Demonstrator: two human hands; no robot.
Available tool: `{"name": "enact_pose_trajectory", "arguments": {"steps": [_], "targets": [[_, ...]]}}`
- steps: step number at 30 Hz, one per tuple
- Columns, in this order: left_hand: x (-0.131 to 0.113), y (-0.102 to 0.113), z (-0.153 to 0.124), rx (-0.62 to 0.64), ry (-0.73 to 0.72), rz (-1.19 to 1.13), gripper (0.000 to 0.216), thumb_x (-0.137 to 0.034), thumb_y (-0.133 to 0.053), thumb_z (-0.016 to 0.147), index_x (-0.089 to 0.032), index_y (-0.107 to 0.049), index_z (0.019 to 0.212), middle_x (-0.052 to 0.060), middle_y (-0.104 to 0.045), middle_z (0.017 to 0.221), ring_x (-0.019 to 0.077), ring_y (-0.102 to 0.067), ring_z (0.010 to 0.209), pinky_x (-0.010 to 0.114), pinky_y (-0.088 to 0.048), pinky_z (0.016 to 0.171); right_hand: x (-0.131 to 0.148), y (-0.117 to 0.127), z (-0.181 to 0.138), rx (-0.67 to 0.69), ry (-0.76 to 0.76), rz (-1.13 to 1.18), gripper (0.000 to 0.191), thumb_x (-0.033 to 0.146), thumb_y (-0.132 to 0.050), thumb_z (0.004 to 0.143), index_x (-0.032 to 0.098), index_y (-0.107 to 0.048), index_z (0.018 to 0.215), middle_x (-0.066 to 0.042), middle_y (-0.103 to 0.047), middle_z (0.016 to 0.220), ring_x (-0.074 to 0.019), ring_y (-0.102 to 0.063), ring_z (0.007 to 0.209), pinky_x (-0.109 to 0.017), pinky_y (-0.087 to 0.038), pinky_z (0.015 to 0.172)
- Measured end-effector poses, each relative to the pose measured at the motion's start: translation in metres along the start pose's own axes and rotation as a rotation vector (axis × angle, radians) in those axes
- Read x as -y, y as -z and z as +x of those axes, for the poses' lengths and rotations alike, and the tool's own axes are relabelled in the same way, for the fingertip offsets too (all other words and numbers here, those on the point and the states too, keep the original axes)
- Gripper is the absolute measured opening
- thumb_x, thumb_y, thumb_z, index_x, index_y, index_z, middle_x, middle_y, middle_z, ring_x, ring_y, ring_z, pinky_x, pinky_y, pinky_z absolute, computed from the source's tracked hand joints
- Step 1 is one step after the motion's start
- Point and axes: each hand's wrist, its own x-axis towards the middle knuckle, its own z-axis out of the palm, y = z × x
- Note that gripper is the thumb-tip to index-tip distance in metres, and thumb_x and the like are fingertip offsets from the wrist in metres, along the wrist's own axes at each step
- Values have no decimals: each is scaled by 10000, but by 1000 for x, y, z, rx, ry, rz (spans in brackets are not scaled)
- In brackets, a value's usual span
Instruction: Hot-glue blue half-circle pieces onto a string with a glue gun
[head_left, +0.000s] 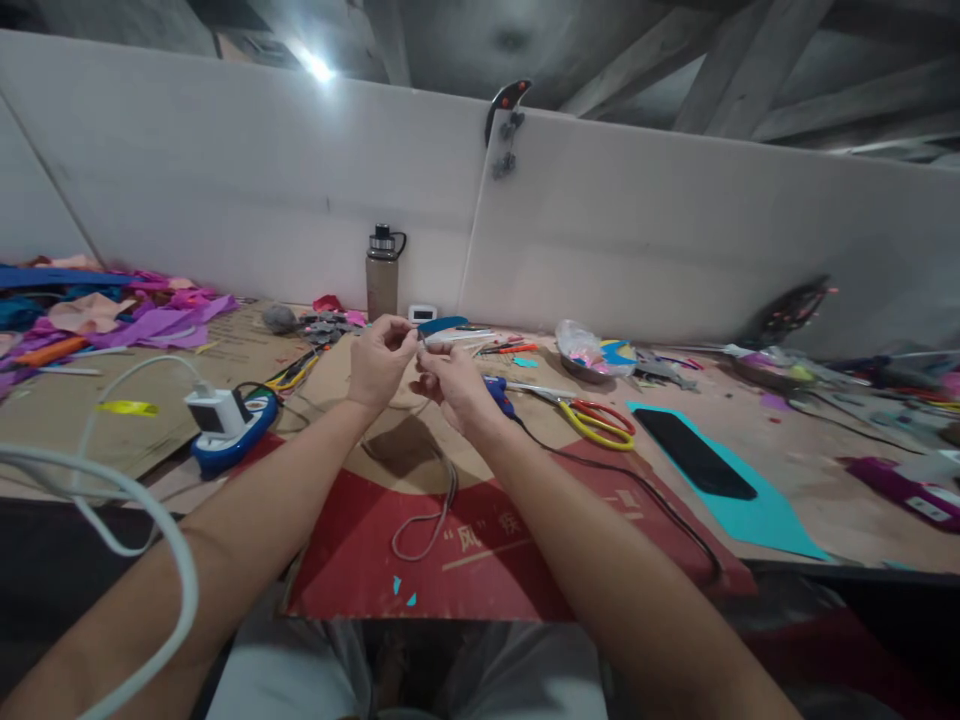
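Above the cardboard surface (810,465), both hands meet on one small piece.
Left hand (381,362) and right hand (452,388) have their fingertips pressed together, each grip pinching the piece (424,346) held between them; it is too small to name. It lies just right of the left grip and just left of the right, both equally near, lifted off the surface. A grey cord (454,485) hangs under the wrists and loops toward the near edge, running roughly front to back. Scissors (596,420) lie near on the right, a power strip (229,432) well apart on the left; room to move lies below the hands and toward the body.
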Motion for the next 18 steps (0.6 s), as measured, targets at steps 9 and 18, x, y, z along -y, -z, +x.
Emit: {"name": "enact_pose_trajectory", "arguments": {"steps": [9,18], "targets": [[-2,-11,-2,11,375,-507,194,-273,-693,669,-152,-557,736,-4,-582,709,123,-607,676,355,-576,672,1,22,7,-234,344,-298,172,341,-559,721,174,-552,760,23,-508,692,-84,-425,605,-215,-365,551],[-13,-15,-7,75,437,-580,190,-251,-681,689,-156,-527,750,0,-596,745,151,-650,747,401,-559,758,1,28,12,-301,366,-431,200,380,-486,781,192,-503,716,10,-492,648,-117,-472,635,-232,-383,579]]}}
